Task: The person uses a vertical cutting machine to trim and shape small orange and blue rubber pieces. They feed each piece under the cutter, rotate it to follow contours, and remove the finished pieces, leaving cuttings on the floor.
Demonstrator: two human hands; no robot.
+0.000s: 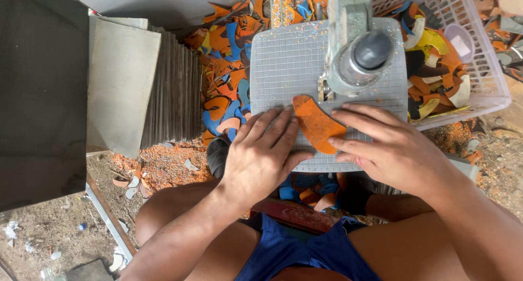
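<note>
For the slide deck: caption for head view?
Both hands, left hand and right hand, press curved orange foam piece on gridded grey table.

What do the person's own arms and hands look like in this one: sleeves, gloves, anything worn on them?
Both are bare: the left hand and the right hand have no gloves, and no rings, watch or bands show on fingers or wrists. The forearms are uncovered as far as the frame shows, with no sleeve edge in view. Nails look short. The only clothing visible is a pair of blue shorts.

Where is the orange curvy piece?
In the head view, the orange piece lies on the grid table, between the left hand and right hand.
</note>
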